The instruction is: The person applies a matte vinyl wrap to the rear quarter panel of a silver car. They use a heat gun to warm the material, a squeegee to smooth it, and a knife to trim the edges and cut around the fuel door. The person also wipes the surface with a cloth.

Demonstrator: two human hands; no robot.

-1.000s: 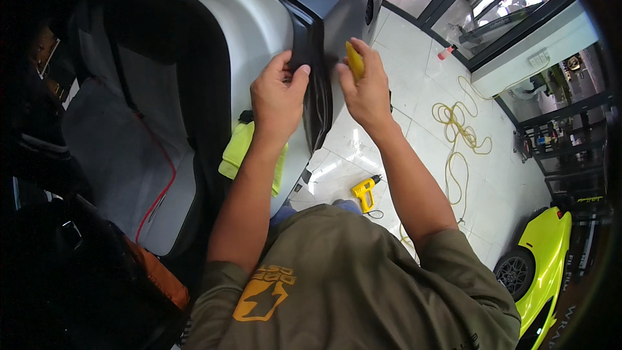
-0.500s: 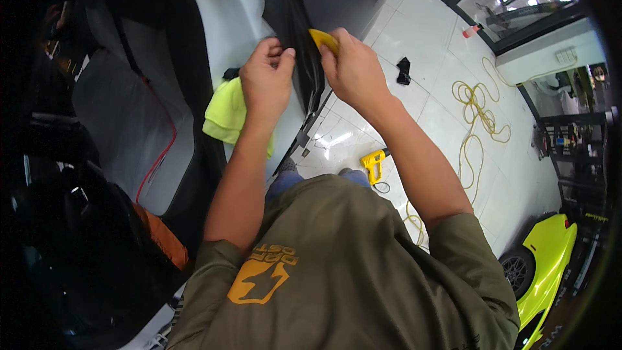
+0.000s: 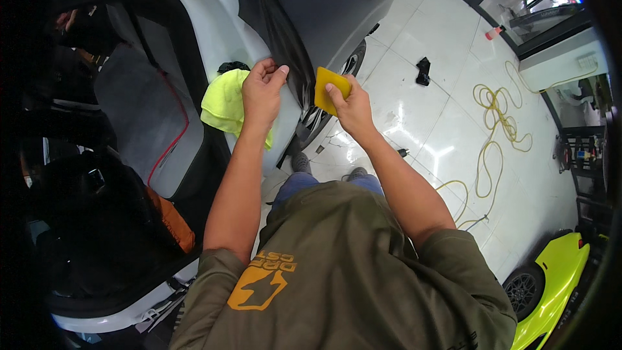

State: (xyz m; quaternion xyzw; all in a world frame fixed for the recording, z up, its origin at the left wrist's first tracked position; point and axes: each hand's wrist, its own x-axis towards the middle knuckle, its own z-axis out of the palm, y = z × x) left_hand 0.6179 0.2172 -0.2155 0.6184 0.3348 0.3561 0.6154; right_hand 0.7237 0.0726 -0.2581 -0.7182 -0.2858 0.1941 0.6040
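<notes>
My left hand (image 3: 261, 100) is closed in a pinch at the edge of a dark flexible film (image 3: 278, 32), beside the white car body (image 3: 223, 10). The film runs along the seam between the white panel and a dark grey panel (image 3: 317, 0). In my right hand (image 3: 356, 107) is a flat yellow squeegee (image 3: 329, 91), gripped between thumb and fingers and held just apart from the film. A lime-yellow cloth (image 3: 223, 104) lies on the white panel next to my left wrist. A black crumpled piece (image 3: 233, 67) touches the cloth's upper edge.
On the left, the car's opening shows a grey interior (image 3: 129, 110) and a red cord (image 3: 184, 113). Yellow cable (image 3: 495, 113) lies coiled on the tiled floor (image 3: 414, 116), with a black scrap (image 3: 422, 71) nearby. A lime model car body (image 3: 560, 272) stands at lower right.
The squeegee has moved away from the film and down, its flat face turned more into view. My left hand stays at the film's edge. The yellow heat gun on the floor is mostly hidden now.
</notes>
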